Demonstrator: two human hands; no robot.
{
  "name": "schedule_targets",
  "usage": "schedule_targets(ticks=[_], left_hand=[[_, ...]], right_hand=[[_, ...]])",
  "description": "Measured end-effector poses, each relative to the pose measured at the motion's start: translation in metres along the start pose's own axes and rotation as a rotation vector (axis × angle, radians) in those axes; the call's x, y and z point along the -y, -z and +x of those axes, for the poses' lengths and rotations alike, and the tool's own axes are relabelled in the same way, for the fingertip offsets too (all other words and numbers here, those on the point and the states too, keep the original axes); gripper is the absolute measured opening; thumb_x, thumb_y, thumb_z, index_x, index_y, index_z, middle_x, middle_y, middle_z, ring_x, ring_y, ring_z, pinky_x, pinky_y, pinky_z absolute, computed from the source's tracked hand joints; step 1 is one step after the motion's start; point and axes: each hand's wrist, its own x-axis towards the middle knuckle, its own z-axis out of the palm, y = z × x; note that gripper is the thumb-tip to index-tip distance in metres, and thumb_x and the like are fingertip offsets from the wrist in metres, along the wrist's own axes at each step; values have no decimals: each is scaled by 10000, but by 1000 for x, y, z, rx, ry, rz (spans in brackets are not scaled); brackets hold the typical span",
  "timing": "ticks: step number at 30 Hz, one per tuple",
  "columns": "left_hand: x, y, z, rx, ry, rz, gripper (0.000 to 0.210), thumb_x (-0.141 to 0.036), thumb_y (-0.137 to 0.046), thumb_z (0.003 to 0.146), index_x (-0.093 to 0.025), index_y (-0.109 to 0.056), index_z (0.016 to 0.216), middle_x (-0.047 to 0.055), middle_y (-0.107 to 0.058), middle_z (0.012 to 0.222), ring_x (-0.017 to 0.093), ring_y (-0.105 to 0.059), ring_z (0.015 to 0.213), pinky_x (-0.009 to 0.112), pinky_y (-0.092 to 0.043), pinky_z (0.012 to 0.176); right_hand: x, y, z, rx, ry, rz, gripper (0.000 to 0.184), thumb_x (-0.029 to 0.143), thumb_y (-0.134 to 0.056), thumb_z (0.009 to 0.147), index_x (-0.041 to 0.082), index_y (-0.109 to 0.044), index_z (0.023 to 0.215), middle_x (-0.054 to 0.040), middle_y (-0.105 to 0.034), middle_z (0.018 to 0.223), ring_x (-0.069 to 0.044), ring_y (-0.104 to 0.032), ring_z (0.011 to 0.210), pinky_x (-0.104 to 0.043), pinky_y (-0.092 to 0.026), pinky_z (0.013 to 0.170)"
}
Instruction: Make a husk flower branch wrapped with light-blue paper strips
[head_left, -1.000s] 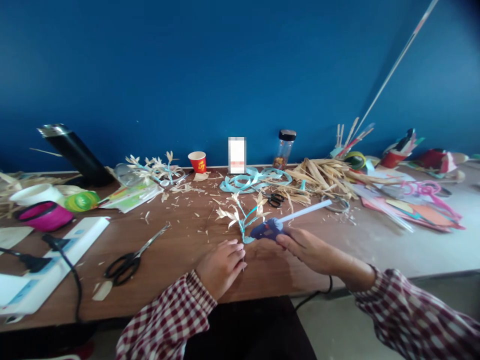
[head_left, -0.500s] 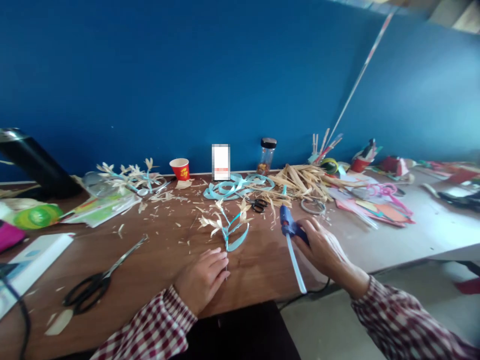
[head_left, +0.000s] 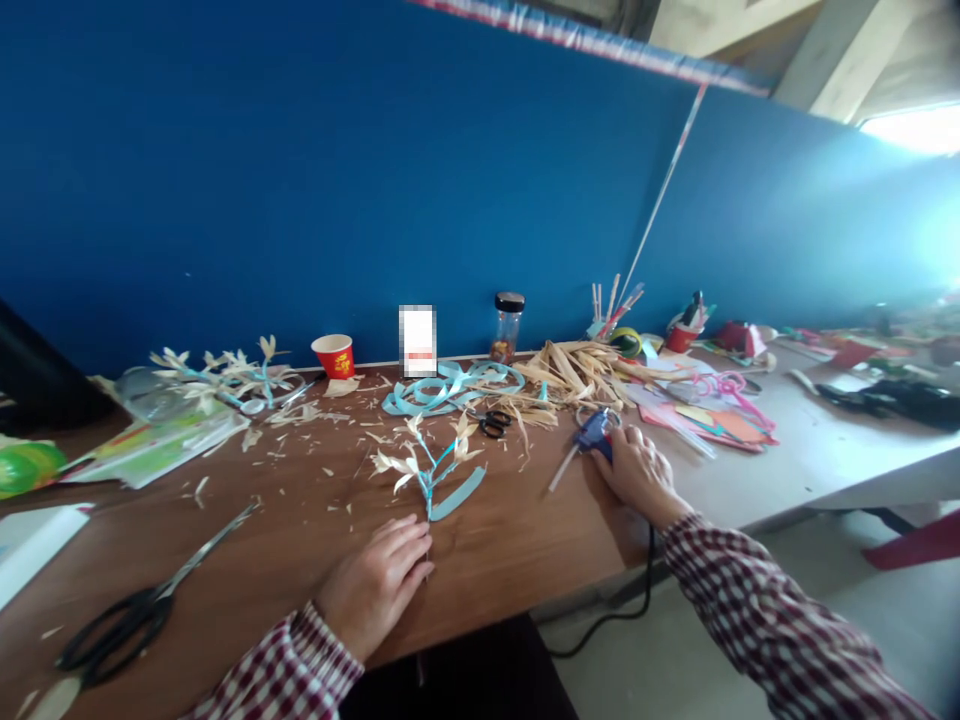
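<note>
My left hand (head_left: 382,580), near the table's front edge, is closed on the thin stem of an artificial flower spray (head_left: 431,465). The spray has pale husk-like petals and a stem wrapped in light blue ribbon, with one ribbon end (head_left: 459,494) sticking out to the right. My right hand (head_left: 636,468) grips a blue glue gun (head_left: 595,433) low over the tabletop, beside a wire ring. A whitish glue stick (head_left: 562,468) juts from the gun toward the lower left. Part of the gun's handle is hidden by my fingers.
Large scissors (head_left: 157,595) lie at left, small black scissors (head_left: 495,424) in the middle. Behind are coiled blue ribbon (head_left: 416,398), dry husks (head_left: 581,370), a red paper cup (head_left: 334,358), a lidded jar (head_left: 507,328) and finished sprays (head_left: 225,378). The gun's cord (head_left: 646,590) hangs off the edge.
My right hand has moved the glue gun away from me toward the wire ring and turned it flatter. My left hand still holds the flower spray. The view has swung to the right.
</note>
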Motion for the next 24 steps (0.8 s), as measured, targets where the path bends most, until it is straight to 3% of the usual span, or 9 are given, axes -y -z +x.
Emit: schedule_targets(ticks=[4, 7, 10, 13, 14, 19, 24], left_hand=[[1, -1, -1, 7, -1, -1, 211, -247, -506, 866, -154, -651, 987, 87, -692, 1041, 225, -628, 1003, 395, -550, 852], [0, 0, 0, 1, 13, -16, 199, -241, -516, 860, -158, -649, 981, 84, -694, 1031, 226, -627, 1001, 397, -546, 854], [-4, 3, 4, -22, 37, -45, 180, -218, -508, 861, -158, -655, 946, 77, -700, 993, 219, -625, 982, 380, -546, 842], [-8, 6, 11, -22, 82, -77, 167, -190, -502, 860, -153, -663, 886, 73, -697, 929, 211, -621, 931, 369, -539, 819], [-9, 7, 13, -5, 107, -99, 163, -187, -506, 857, -155, -666, 862, 71, -692, 910, 204, -617, 902, 359, -535, 804], [-9, 9, 18, 71, 317, -126, 182, -228, -526, 840, -178, -685, 766, 64, -645, 806, 201, -580, 808, 335, -486, 714], [-3, 12, 28, 183, 614, -142, 289, -393, -498, 844, -209, -676, 709, 46, -656, 728, 204, -607, 716, 314, -428, 647]], right_hand=[[-4, 5, 1, 28, -20, 45, 437, 499, -425, 845, 140, -508, 1079, -142, -527, 1016, -289, -536, 910, -362, -407, 691], [6, 20, -6, -82, -42, 103, 418, 478, -462, 829, 140, -513, 1070, -142, -530, 1007, -290, -531, 897, -365, -410, 685], [40, 41, -23, -185, 137, 290, 274, 357, -456, 859, 159, -540, 1028, -115, -549, 997, -245, -533, 874, -340, -419, 722], [91, 55, -40, -14, 554, 542, 193, 234, -415, 888, 192, -602, 907, -68, -585, 879, -193, -548, 839, -293, -428, 754], [108, 56, -44, 27, 625, 614, 208, 215, -405, 897, 197, -610, 924, -65, -591, 894, -180, -553, 847, -280, -430, 765], [166, 47, -38, 99, 609, 745, 253, 226, -393, 920, 205, -636, 989, -65, -609, 932, -160, -578, 837, -259, -439, 758], [179, 35, -24, 216, 560, 773, 183, 250, -496, 865, 222, -662, 937, -46, -630, 950, -164, -590, 877, -245, -432, 771]])
